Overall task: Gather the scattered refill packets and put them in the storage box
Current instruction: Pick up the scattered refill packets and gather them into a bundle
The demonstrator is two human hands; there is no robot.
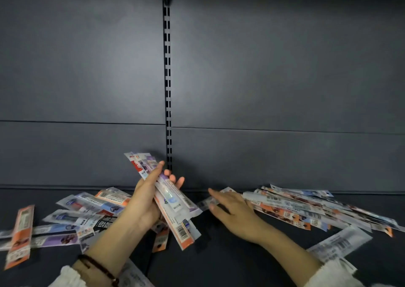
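My left hand (144,201) grips a bundle of several long refill packets (173,201), white with orange and purple ends, held tilted above the dark shelf. My right hand (232,210) lies flat and spread on the shelf, fingertips touching one packet (207,202) at the left end of a pile of packets (306,208). More packets (72,216) lie scattered to the left. No storage box is in view.
The dark shelf surface (219,260) ends at a grey back panel (263,89) with a slotted vertical rail (168,89) in the middle. One packet (337,246) lies apart near my right sleeve. A bead bracelet (98,269) is on my left wrist.
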